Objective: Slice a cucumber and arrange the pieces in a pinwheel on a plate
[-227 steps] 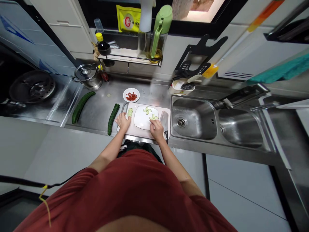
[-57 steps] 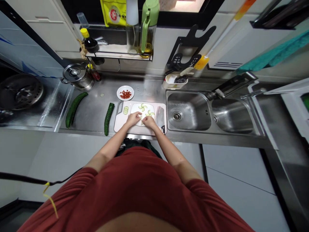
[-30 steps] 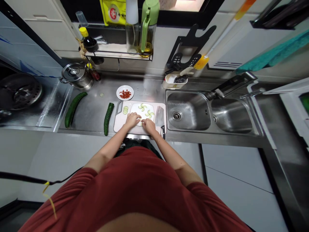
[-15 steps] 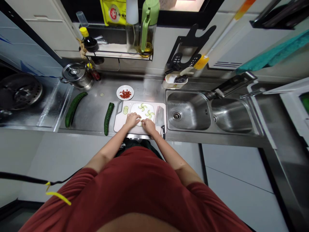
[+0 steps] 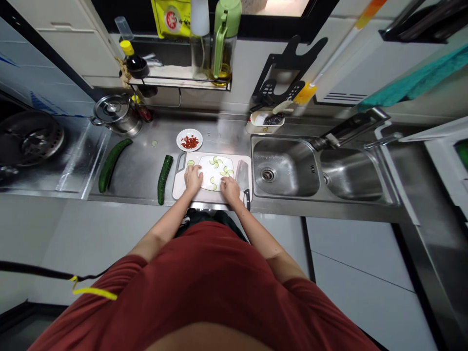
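A white plate (image 5: 210,170) lies on the cutting board (image 5: 180,187), bearing cucumber pieces set out in curved pinwheel shapes (image 5: 226,171). Below them is a smaller curved group (image 5: 213,183). My left hand (image 5: 193,180) is over the plate's left edge, thumb apart from the fingers, its fingertips at the cucumber slices (image 5: 190,163) on the board and partly covering them. At the lower right rim of the plate, my right hand (image 5: 230,190) rests with loosely bent fingers and nothing visible in them. Beside it lies a kitchen knife (image 5: 242,175) with a black handle.
A cut cucumber (image 5: 165,179) and a longer cucumber (image 5: 112,163) lie to the left. Behind the board stands a small plate of red pieces (image 5: 189,141). A double sink (image 5: 285,183) is to the right, a lidded pot (image 5: 119,117) at the back left.
My hands have moved apart from the plate's lower middle, uncovering a small curved cucumber group. The left hand went up and left to the slices; the right shifted slightly right.
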Tool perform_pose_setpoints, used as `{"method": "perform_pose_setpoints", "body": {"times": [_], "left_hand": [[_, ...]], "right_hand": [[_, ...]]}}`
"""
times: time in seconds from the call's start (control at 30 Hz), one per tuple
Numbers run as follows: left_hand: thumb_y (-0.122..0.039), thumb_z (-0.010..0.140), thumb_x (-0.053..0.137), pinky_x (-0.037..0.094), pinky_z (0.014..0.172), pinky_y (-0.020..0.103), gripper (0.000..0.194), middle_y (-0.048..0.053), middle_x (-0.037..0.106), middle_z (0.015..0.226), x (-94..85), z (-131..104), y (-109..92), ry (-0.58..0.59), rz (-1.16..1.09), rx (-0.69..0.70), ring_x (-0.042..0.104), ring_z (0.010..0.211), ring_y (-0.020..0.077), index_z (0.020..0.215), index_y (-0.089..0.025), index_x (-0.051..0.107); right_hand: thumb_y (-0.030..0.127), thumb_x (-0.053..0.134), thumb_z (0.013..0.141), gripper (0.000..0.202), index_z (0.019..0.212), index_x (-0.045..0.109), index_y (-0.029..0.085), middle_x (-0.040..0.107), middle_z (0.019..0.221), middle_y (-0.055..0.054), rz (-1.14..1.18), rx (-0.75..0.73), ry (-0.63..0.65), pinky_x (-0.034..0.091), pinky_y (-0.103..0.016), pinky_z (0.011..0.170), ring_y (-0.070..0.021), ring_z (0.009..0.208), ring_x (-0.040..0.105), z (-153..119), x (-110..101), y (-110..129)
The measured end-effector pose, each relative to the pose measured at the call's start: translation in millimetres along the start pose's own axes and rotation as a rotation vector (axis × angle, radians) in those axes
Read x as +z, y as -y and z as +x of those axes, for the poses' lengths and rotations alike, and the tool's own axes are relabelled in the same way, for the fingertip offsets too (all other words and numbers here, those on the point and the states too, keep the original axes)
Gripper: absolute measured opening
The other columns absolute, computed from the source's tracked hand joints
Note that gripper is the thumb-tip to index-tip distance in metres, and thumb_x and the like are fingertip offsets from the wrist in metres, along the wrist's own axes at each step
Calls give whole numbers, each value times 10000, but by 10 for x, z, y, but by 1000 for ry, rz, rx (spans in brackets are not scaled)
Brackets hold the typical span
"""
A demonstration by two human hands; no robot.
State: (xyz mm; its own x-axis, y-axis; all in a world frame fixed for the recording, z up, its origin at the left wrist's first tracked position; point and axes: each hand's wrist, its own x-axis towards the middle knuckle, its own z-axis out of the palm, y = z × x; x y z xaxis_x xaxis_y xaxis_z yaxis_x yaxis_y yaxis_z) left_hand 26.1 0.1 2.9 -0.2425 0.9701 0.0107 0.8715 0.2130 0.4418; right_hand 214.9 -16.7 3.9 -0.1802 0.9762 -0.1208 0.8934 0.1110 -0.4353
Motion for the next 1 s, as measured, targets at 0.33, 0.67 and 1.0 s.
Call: {"method": "perform_pose_setpoints", "body": {"times": [0.33, 0.67, 1.0], "left_hand": [[-249, 881, 475, 403, 846, 341, 261, 50, 695, 928, -52, 1, 64, 62, -5, -185, 619, 962, 241, 1109, -257, 600], [-249, 884, 446, 383, 864, 350, 280, 46, 703, 907, -55, -21, 48, 80, 4, -207, 621, 958, 242, 1122, -260, 594], [-357, 903, 495, 337, 912, 399, 270, 90, 617, 1120, -124, -85, -12, 50, 41, -17, 492, 1099, 276, 1116, -259, 628]], "right_hand": [[247, 390, 909, 322, 1186, 544, 187, 621, 1043, -102, 46, 282, -2, 409, -335, 764, -227, 854, 562, 61, -118, -276], [163, 357, 896, 311, 1135, 556, 175, 618, 1070, -101, 58, 186, -26, 398, -316, 787, -216, 874, 546, 159, -28, -334], [273, 391, 953, 350, 1213, 617, 212, 557, 1103, -102, -69, 26, -15, 365, -309, 792, -234, 965, 491, 49, -83, -225]]}}
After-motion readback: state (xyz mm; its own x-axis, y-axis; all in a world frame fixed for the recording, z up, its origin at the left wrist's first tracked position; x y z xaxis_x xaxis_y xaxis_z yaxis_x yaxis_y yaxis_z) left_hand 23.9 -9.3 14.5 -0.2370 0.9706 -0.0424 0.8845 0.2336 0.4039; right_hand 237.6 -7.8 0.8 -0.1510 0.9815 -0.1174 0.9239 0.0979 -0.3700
